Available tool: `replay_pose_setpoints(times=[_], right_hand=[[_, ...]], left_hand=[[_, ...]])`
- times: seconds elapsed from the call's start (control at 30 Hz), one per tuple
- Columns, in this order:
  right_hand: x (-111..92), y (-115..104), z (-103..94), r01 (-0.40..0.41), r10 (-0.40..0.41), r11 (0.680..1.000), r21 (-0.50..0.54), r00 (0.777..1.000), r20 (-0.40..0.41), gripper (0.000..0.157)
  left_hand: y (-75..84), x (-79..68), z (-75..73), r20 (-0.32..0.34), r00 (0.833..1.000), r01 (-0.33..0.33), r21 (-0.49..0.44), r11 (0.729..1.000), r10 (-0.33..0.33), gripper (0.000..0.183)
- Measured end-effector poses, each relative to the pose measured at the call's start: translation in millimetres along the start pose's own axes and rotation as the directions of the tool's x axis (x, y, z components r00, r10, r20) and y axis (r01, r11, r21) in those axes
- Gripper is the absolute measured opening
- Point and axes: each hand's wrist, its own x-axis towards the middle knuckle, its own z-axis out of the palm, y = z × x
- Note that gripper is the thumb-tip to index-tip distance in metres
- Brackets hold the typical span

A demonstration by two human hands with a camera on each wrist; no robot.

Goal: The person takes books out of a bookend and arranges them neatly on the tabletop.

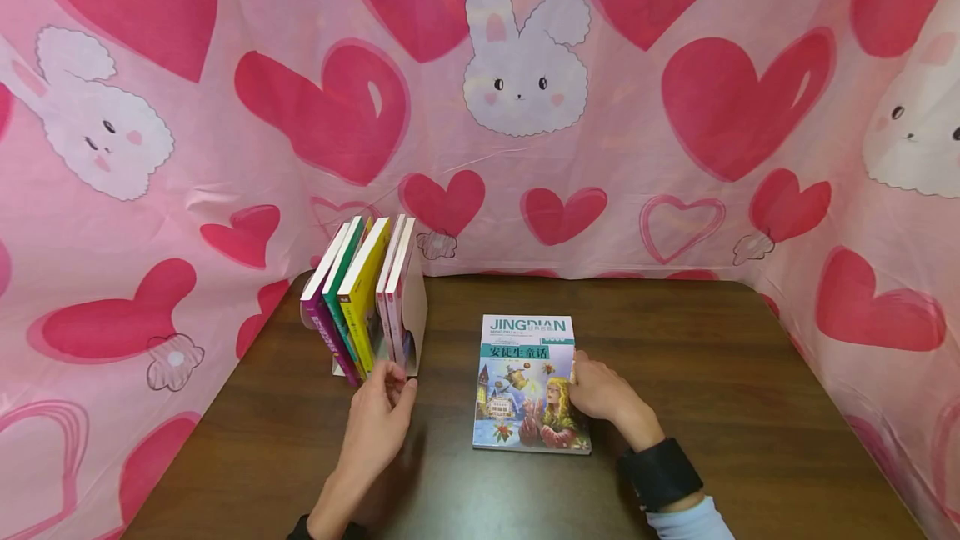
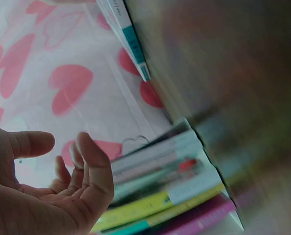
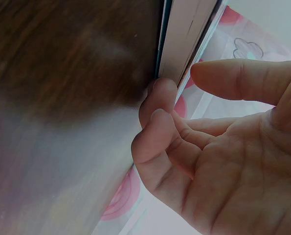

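A paperback book with a blue illustrated cover lies face up on the brown table. My right hand is at its right side; in the right wrist view, curled fingers meet the lower edge of the page block and the thumb lies by the cover's edge. To the left, my left hand holds nothing, its fingers loosely bent and the thumb apart. It is just in front of a row of upright books: a purple one, a green one, a yellow one and two with pink spines.
A pale bookend stands at the right side of the upright row. The wooden table reaches back to a pink cloth wall printed with hearts and rabbits, which also encloses both sides.
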Motion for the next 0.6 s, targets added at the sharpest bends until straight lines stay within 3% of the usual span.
replay_pose_setpoints(times=[0.23,0.43,0.6], right_hand=[[-1,-1,0.0,-0.007,0.007,1.0,0.003,1.0,0.01,0.047],[-1,-1,-1.1,-0.006,0.006,1.0,-0.003,1.0,0.015,0.049],[0,-2,-0.9,0.006,-0.006,1.0,0.003,1.0,0.009,0.048]], left_hand=[[-16.6,-4.9,-18.2,-0.049,0.998,0.042,0.061,0.997,-0.04,0.016],[-28.4,1.7,-36.0,-0.092,0.993,0.089,0.09,0.992,-0.081,0.018],[-37.4,11.0,-46.6,-0.128,0.986,0.118,0.106,0.987,-0.104,0.031]])
